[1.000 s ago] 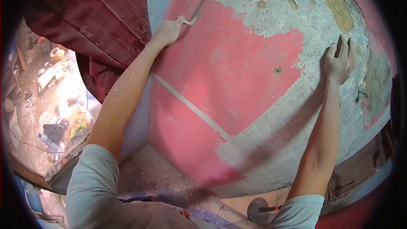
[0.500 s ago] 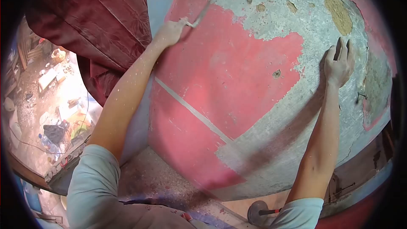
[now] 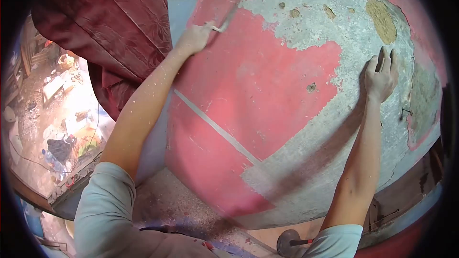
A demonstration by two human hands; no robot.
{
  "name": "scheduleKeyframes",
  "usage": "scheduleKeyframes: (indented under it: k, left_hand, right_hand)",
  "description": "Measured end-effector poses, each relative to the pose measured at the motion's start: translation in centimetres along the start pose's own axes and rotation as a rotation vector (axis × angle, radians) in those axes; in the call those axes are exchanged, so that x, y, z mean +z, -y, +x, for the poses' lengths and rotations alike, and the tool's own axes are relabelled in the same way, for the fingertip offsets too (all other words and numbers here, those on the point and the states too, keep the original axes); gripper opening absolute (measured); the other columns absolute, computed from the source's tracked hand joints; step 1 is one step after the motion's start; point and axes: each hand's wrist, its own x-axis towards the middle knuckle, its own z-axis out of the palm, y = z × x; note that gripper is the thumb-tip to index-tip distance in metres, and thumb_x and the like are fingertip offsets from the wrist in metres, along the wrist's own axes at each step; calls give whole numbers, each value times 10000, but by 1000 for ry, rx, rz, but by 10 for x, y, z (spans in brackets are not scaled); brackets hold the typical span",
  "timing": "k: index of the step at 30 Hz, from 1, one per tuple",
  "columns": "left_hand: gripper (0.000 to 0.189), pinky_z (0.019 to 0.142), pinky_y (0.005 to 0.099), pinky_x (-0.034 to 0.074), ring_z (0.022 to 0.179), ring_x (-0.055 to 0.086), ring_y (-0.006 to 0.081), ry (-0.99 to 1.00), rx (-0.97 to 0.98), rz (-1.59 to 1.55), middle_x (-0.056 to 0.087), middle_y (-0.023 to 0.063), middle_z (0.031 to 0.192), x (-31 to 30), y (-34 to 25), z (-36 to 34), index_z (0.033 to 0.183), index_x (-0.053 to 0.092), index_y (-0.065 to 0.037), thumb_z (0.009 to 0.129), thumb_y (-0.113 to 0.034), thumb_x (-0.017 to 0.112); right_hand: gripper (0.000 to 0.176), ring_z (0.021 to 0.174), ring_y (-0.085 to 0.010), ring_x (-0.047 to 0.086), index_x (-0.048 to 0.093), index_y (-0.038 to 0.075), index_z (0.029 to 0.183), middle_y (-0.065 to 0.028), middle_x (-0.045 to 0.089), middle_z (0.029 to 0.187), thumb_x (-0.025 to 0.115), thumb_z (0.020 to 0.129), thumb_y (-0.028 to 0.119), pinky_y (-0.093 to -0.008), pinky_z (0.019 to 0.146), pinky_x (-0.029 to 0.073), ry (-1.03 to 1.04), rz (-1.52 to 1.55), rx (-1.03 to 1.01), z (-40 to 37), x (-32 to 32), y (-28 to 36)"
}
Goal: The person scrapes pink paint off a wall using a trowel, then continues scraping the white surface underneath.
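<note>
My left hand [image 3: 195, 39] is closed around the handle of a scraper [image 3: 230, 16], up at the left side of the wall. The scraper's thin blade lies against the wall where pink paint [image 3: 287, 81] borders a bare grey plaster patch [image 3: 306, 0]. My right hand [image 3: 381, 79] rests on the bare grey surface at the right, fingers stretched and apart, with nothing in it. Its fingertips are just below a crumbly tan hole [image 3: 381, 21]. A pale strip [image 3: 217, 128] crosses the lower pink paint.
A dark red curtain [image 3: 110, 24] hangs left of the wall. Beyond it, rubble and litter [image 3: 60, 150] cover sunlit ground. A nail [image 3: 406, 111] sticks out right of my right hand. A round-headed tool with a dark handle [image 3: 288, 242] lies low, near my right sleeve.
The view has shifted very slightly. The scraper's blade stays at nearly the same spot on the paint edge, and my right hand remains on the wall.
</note>
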Motion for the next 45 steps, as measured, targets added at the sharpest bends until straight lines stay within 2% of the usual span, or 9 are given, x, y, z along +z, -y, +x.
scheduleKeyframes:
  k: [2, 11, 14, 17, 19, 22, 27, 31, 45]
  left_hand:
    - [660, 995, 517, 480, 1148, 629, 491, -4, 154, 113, 687, 313, 1148, 0, -19, -23, 1255, 727, -140, 1044, -626, 333]
    - [622, 1015, 524, 467, 1152, 614, 504, -73, 273, 175, 681, 293, 1191, 12, 2, 7, 1260, 728, -177, 1060, -591, 310]
    - [647, 1004, 523, 474, 1146, 621, 497, -32, 206, 85, 683, 300, 1174, -1, -24, -21, 1249, 728, -141, 1059, -597, 311]
    - [648, 982, 516, 492, 1127, 640, 478, -66, 174, 34, 694, 300, 1148, 8, 16, 24, 1246, 731, -154, 1058, -606, 306]
    - [637, 990, 504, 491, 1139, 646, 464, 83, -119, -48, 697, 289, 1165, -7, -11, 9, 1250, 740, -195, 1051, -617, 307]
    - [638, 1007, 493, 485, 1163, 640, 458, -56, 198, 96, 687, 303, 1180, 0, -21, -13, 1239, 748, -189, 1049, -618, 315]
    - [631, 1002, 495, 486, 1146, 642, 467, 21, 23, -63, 693, 303, 1147, -6, -7, 12, 1269, 725, -180, 1050, -602, 310]
    - [621, 991, 500, 492, 1126, 645, 473, -87, 267, 109, 697, 301, 1134, 5, -5, 11, 1258, 733, -185, 1049, -598, 319]
    - [611, 1021, 493, 480, 1146, 640, 462, -41, 98, 11, 702, 260, 1186, -3, -13, 17, 1267, 739, -234, 1034, -639, 346]
  right_hand:
    - [422, 1381, -304, 523, 693, 221, 1328, -101, 571, 1492, 654, 922, 332, -446, 1152, 404, 1, -13, 9, -1, 0, 3]
    - [413, 1375, -305, 528, 697, 224, 1325, -105, 578, 1483, 655, 925, 315, -445, 1149, 409, -5, -27, -9, 1, -2, 5]
    - [415, 1384, -301, 519, 695, 226, 1331, -107, 576, 1486, 652, 928, 316, -446, 1158, 398, 2, -11, -5, 0, -3, 5]
    - [418, 1391, -295, 512, 690, 231, 1336, -99, 569, 1495, 649, 930, 322, -445, 1163, 392, 12, -15, -3, 0, -4, 4]
    - [418, 1391, -293, 511, 689, 233, 1337, -92, 563, 1502, 649, 931, 325, -444, 1164, 392, 13, -44, 2, 2, -3, 3]
    - [425, 1394, -290, 509, 682, 236, 1345, -85, 558, 1508, 648, 934, 333, -444, 1164, 391, 8, -30, -5, 0, 0, 3]
    - [433, 1406, -291, 500, 679, 239, 1355, -89, 561, 1506, 646, 933, 333, -443, 1169, 385, 13, -17, -5, 0, -1, 2]
    - [429, 1399, -298, 506, 681, 237, 1350, -93, 563, 1504, 643, 932, 329, -446, 1165, 389, 9, -20, 9, 1, -1, 5]
    - [401, 1375, -302, 527, 706, 227, 1306, -91, 589, 1470, 656, 919, 321, -449, 1152, 407, -6, -6, -10, 1, -5, 5]
